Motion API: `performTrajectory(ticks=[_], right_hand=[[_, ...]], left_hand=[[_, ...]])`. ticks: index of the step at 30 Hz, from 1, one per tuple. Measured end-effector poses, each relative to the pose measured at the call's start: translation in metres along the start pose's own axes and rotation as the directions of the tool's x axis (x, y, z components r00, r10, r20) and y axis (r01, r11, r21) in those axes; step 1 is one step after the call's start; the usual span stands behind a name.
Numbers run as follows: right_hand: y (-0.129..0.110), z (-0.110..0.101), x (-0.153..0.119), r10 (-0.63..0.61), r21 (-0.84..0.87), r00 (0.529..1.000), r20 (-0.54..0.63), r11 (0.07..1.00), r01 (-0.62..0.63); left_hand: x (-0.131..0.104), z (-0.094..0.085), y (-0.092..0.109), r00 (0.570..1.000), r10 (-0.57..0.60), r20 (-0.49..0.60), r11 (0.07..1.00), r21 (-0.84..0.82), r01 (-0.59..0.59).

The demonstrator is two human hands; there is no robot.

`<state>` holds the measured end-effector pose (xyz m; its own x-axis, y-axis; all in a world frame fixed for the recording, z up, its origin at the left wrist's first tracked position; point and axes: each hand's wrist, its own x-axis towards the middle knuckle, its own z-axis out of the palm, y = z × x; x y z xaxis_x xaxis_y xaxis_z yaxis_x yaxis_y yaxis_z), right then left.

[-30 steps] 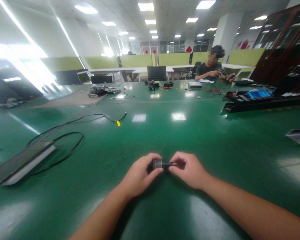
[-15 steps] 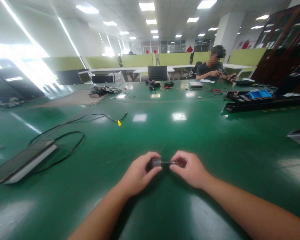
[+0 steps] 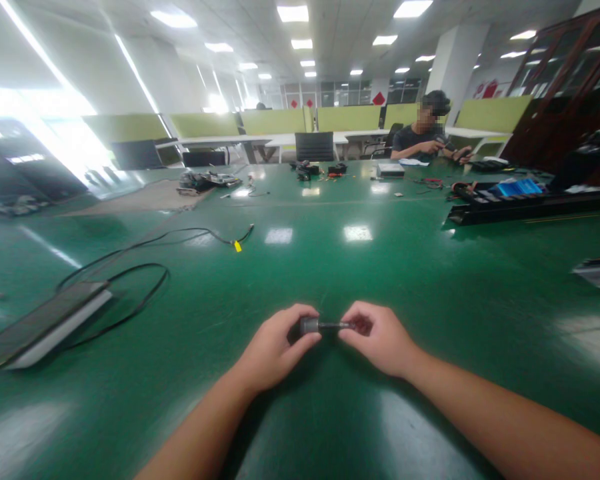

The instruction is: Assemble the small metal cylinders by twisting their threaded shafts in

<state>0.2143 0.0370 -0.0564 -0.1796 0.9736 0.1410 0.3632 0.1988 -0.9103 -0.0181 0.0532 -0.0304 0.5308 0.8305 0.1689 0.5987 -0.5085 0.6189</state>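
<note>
Between my hands, above the green tabletop (image 3: 300, 273), a dark cylindrical piece (image 3: 310, 325) lies level with a thin dark rod (image 3: 330, 327) running out of it to the right. My left hand (image 3: 277, 347) is curled round the cylinder, thumb below and fingers above; its far end is hidden in the palm. My right hand (image 3: 380, 337) pinches the rod's other end between thumb and fingertips, which cover the tip. Whether the rod and cylinder are one part or two, I cannot tell.
To the left lie a long flat dark device (image 3: 55, 320) and a black cable (image 3: 150, 293) with a yellow tag (image 3: 237, 246). A black tray-like frame (image 3: 525, 207) with blue parts sits at the right. Across the table a person (image 3: 420, 140) handles something dark.
My left hand and the cylinder have shifted slightly left, so the gap to my right hand is a little wider. My right hand is almost still.
</note>
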Motion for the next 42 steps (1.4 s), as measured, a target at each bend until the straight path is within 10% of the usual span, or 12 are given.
performTrajectory(ticks=[42], right_hand=[[-0.0005,-0.001,0.0001,0.007,0.033,1.0,0.013,0.999,-0.008]], left_hand=[[0.0013,-0.0058,-0.0033,0.999,0.033,-0.013,0.999,-0.027,-0.034]])
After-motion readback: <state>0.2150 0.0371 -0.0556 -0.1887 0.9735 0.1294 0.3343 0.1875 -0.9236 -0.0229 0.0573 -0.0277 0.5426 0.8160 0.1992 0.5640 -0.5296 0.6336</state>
